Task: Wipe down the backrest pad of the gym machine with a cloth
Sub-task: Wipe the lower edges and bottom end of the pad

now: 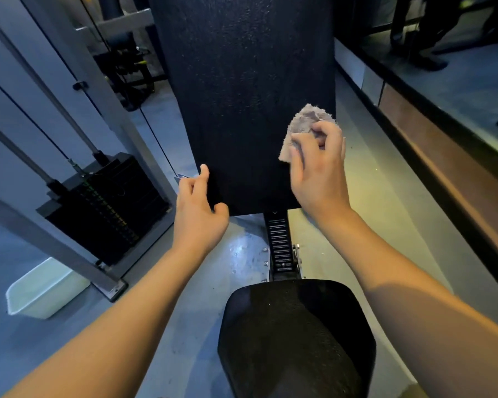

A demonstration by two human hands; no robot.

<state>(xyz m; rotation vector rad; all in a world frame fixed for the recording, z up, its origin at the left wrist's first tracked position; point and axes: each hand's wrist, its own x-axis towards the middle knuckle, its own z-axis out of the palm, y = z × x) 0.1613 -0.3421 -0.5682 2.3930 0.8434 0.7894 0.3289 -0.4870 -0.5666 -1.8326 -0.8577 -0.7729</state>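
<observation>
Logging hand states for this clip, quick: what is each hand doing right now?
Left hand: at the left edge of the backrest pad; grip cannot be told.
Right hand: closed on the grey cloth, against the pad.

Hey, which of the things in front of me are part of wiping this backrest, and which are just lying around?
Part of the job: backrest pad; cloth, held by the right hand against the pad's right edge; left hand at its lower left edge.

Just lying about: seat pad, weight stack, white tub on the floor.
</observation>
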